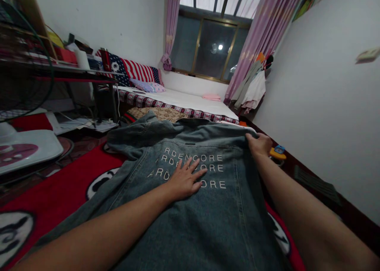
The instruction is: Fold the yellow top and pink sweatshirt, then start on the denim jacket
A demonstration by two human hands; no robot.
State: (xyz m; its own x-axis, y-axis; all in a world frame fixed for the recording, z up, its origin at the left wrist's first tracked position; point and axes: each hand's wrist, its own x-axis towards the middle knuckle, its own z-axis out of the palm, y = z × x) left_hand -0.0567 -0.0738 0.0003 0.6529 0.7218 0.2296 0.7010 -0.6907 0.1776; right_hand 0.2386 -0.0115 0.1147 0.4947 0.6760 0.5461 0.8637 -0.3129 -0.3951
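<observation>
A blue denim jacket (202, 211) lies spread in front of me, its back facing up, with rows of white lettering across it. My left hand (185, 179) rests flat on the lettering, fingers spread, covering some of the letters. At the jacket's right shoulder, my right hand (260, 143) is closed with the denim edge pinched in its fingers. One sleeve stretches down along the left side. The collar is at the far end. Under the jacket is a red blanket (75, 176) with black and white round patterns.
Beyond the jacket stands a bed (184, 99) with a white sheet and patterned edge, below a window (216, 45). A cluttered desk (68, 71) is at the left, near a white and pink seat (50, 142). Clothes (255, 87) hang by the curtain. A yellow stool (277, 155) stands right.
</observation>
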